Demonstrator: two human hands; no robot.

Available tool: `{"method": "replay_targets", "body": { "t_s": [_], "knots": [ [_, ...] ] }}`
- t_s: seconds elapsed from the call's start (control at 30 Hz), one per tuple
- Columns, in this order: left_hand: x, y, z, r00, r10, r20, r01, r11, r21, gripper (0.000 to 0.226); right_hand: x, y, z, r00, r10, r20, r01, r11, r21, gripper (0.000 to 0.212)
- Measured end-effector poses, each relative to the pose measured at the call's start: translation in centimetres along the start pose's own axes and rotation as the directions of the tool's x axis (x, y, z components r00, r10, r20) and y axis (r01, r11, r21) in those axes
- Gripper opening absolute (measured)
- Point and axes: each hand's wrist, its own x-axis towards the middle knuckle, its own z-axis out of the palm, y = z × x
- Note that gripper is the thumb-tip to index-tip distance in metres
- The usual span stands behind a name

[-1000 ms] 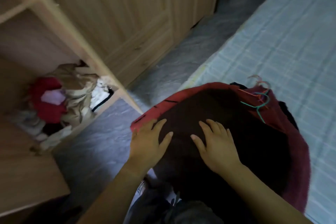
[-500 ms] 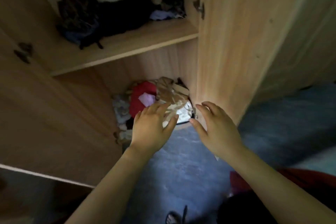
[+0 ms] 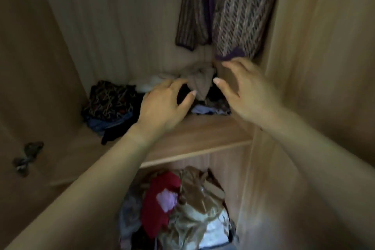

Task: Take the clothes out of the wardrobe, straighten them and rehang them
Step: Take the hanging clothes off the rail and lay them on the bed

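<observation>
Both arms reach forward into the wardrobe, bare forearms rising from the bottom corners and drawing in toward the shelf. The left hand is held palm down over the shelf's clothes, wrist a little bent, fingers loosely curved and thumb stuck out to the right. It grips nothing, and I cannot tell whether its fingertips touch the cloth below.

The right hand is a bit higher and near it, palm turned down and leftward, fingers spread and slightly blurred, thumb pointing toward the left thumb. It holds nothing either. Its fingertips are right at the hem of the knits, two striped brown-and-purple garments hanging in the upper right of the compartment. Whether they touch or stop just short, I cannot tell.

The hands are apart. A crumpled beige cloth shows in the gap between the thumbs, on top of the clothes bunched at the back of the shelf. Left of it on the same shelf lies a dark patterned pile over something blue.

In the compartment under the shelf sits a heap of shiny tan fabric, with a red piece at its left. A metal hinge shows at far left.
</observation>
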Motion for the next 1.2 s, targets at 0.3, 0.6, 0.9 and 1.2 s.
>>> {"method": "replay_targets", "body": {
  "t_s": [0.3,0.6,0.9,1.2],
  "knots": [
    [23.4,-1.2,-0.9,0.971,0.142,-0.192,-0.16,0.984,-0.081,0.059,22.8,6.7,-0.7,0.976,-0.15,-0.156,0.121,0.977,-0.178,0.053],
    [41.5,-1.1,-1.9,0.899,0.248,-0.36,-0.299,0.95,-0.092,0.046,38.8,10.6,-4.2,0.899,-0.342,-0.272,0.236,0.904,-0.357,0.04],
    [56.1,-0.9,-2.3,0.828,0.296,-0.476,-0.408,0.901,-0.15,0.051,52.1,11.4,-7.8,0.908,-0.335,-0.252,0.076,0.723,-0.687,0.045],
    [64.5,-1.9,-0.8,0.78,0.082,-0.621,-0.362,0.869,-0.339,0.052,60.7,11.4,-10.2,0.956,-0.147,-0.255,-0.137,0.543,-0.828,0.057]
  ]
}}
